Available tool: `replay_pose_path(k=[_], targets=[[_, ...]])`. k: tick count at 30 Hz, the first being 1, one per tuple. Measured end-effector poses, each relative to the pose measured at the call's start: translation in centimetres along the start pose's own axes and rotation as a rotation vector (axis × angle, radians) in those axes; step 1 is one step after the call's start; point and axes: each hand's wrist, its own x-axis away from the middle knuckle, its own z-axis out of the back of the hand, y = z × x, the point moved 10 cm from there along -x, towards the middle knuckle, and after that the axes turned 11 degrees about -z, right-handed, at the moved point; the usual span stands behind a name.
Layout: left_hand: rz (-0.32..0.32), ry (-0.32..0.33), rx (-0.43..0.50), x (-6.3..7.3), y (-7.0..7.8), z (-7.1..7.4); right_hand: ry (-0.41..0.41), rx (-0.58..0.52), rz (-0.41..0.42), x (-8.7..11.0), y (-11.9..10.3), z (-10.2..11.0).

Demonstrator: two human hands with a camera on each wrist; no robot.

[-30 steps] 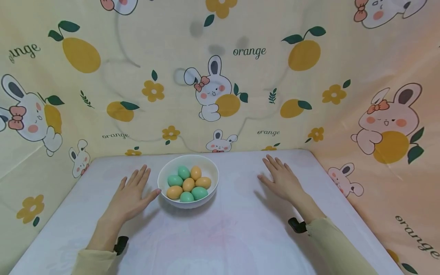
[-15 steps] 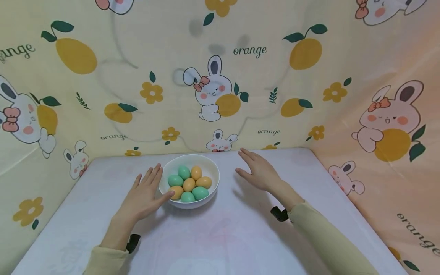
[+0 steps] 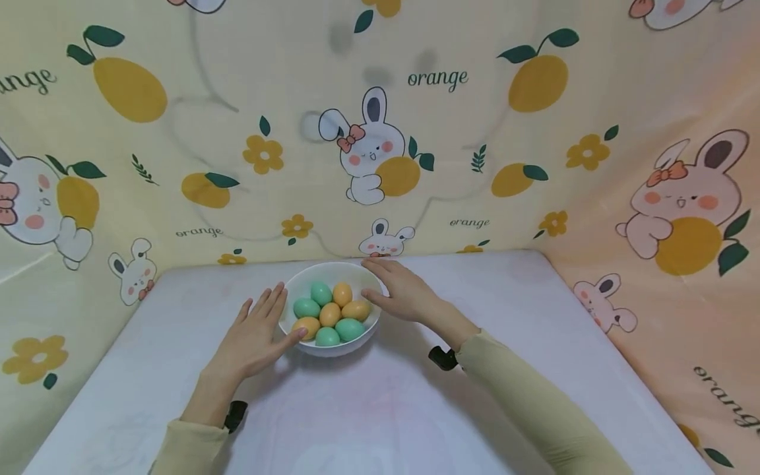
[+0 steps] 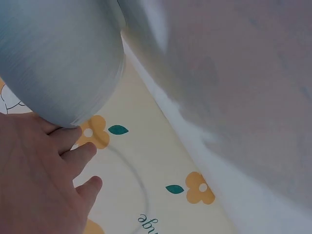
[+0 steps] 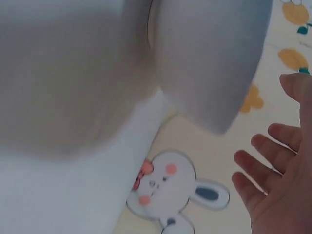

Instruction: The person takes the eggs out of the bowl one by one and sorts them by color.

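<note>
A white bowl (image 3: 332, 351) stands toward the back of the table, holding several green eggs (image 3: 350, 329) and yellow eggs (image 3: 355, 310). My left hand (image 3: 252, 340) is at the bowl's left side, its fingers extended along the outside and its thumb over the near-left rim. In the left wrist view its fingertips (image 4: 73, 134) meet the bowl's outer wall (image 4: 63, 58). On the opposite side, my right hand (image 3: 406, 293) reaches the right rim with spread, extended fingers. The right wrist view shows a gap between those fingers (image 5: 258, 168) and the bowl wall (image 5: 209, 63).
A white-covered table (image 3: 380, 422) carries the bowl. Behind it and at both sides hangs a cloth (image 3: 451, 132) printed with rabbits and oranges, meeting the table's back edge. Small black devices (image 3: 443, 358) sit at both wrists.
Both hands have closed in on the bowl: the right has travelled left to the right rim, the left has shifted right to the left side. The bowl and eggs stay put.
</note>
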Motion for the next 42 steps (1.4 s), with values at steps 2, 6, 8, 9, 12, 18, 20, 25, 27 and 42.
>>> replay_pose_path(k=[2, 6, 8, 9, 12, 18, 20, 25, 27, 42], targets=[[-0.002, 0.002, 0.0, -0.1, 0.0, 0.0, -0.037, -0.012, 0.009, -0.5, -0.8, -0.7], [-0.006, 0.002, 0.011, -0.3, 0.1, 0.0, -0.111, -0.032, 0.015, -1.2, -2.0, -2.3], [-0.009, 0.003, 0.018, -0.4, 0.1, -0.1, -0.136, -0.036, 0.025, -1.5, -2.6, -3.1], [-0.011, 0.003, 0.022, -0.4, 0.1, -0.2, -0.146, -0.039, 0.031, -1.6, -2.9, -3.4], [-0.015, 0.005, 0.025, -0.3, -0.1, -0.4, -0.167, -0.046, 0.061, -2.0, -3.9, -4.3], [-0.014, 0.009, 0.027, -0.3, -0.2, -0.4, -0.182, -0.007, 0.129, -2.4, -5.5, -5.4], [-0.014, 0.01, 0.028, -0.3, -0.1, -0.4, -0.181, 0.025, 0.145, -2.5, -5.9, -5.7], [-0.023, 0.02, 0.027, -0.2, 0.0, -0.3, -0.182, 0.086, 0.142, -2.9, -6.3, -6.2], [-0.026, 0.025, 0.028, -0.2, 0.1, -0.2, -0.187, 0.095, 0.133, -3.1, -6.3, -6.3], [-0.035, 0.033, 0.033, -0.1, 0.2, -0.1, -0.24, 0.094, 0.101, -3.6, -6.4, -7.6]])
